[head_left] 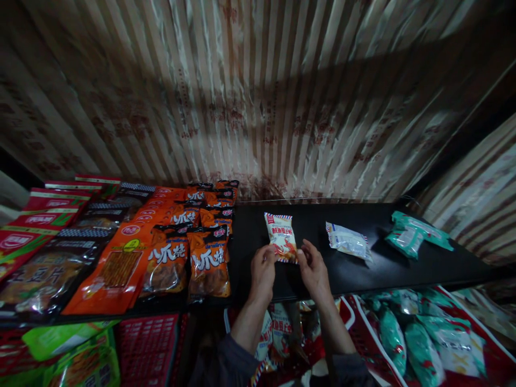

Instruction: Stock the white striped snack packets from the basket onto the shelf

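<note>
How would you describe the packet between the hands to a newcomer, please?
Find the black shelf, then look right of the orange bags. A small pale packet is between the left hand and right hand. Red lettering sets it apart from the bluish packet farther right.

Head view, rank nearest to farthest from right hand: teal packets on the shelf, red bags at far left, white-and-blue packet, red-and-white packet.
From the right hand:
1. Red-and-white packet: just left, between both hands.
2. White-and-blue packet: right, lying alone.
3. Teal packets: farther right on the shelf.
4. Red bags: far left.
</note>
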The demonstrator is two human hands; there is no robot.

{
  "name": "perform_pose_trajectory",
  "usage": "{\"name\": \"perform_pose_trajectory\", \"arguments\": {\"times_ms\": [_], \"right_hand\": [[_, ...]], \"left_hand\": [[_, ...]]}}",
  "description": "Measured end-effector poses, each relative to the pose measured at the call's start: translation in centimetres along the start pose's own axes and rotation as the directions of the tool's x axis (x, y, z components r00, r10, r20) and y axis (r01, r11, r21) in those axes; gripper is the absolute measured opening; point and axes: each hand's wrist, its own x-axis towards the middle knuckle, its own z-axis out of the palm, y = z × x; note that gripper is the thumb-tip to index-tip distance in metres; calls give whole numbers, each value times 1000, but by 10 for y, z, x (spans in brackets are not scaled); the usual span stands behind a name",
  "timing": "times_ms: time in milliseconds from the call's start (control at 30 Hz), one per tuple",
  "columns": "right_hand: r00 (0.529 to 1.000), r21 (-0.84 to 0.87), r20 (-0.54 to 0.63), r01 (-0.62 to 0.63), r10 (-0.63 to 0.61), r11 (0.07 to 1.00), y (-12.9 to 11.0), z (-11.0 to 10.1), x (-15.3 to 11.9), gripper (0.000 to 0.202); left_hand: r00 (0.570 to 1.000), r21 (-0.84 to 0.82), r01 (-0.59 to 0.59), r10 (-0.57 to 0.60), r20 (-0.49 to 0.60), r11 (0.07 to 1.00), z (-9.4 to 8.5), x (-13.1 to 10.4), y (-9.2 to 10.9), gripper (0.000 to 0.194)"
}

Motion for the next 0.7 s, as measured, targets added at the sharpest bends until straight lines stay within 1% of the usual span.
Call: {"name": "perform_pose_trajectory", "arguments": {"times_ms": [33, 100, 167, 233, 300, 333, 467, 567, 633, 700], "right_hand": [[997, 89, 8, -75, 75, 993, -3, -1, -1, 65], [975, 273, 65, -220, 211, 936, -11, -5, -5, 63], [948, 430, 150, -319, 281, 845, -21, -8, -9, 60], [926, 530, 219, -377, 307, 760, -31, -11, -14, 61], [917, 578, 241, -399, 318, 711, -39, -12, -18, 63], [918, 587, 230, -396, 323, 706, -43, -12, -20, 63], [942, 583, 157, -330, 295, 743, -52, -12, -28, 57], [946, 577, 149, -319, 287, 752, -58, -12, -36, 55], [944, 569, 167, -327, 284, 754, -62, -12, -41, 55], [941, 564, 210, -339, 266, 753, -67, -13, -47, 53]], "left_hand": [[1000, -10, 1, -1, -7, 1000, -1, -2, 4, 18], [1000, -18, -2, 2, -8, 1000, -1, -7, 11, 22], [1000, 5, -13, 13, 8, 1000, -1, -12, 18, 23], [999, 44, -25, 24, 24, 999, -3, -18, 22, 22], [999, 91, -30, 28, 25, 995, -6, -22, 25, 19], [999, 120, -35, 33, 22, 992, -8, -24, 26, 17], [996, 216, -78, 83, -14, 973, -20, -28, 29, 19], [994, 220, -91, 104, -46, 971, -25, -32, 34, 9], [997, 184, -65, 71, -25, 981, -26, -36, 38, 24], [999, 131, -26, 20, 47, 991, -26, -40, 42, 31]]}}
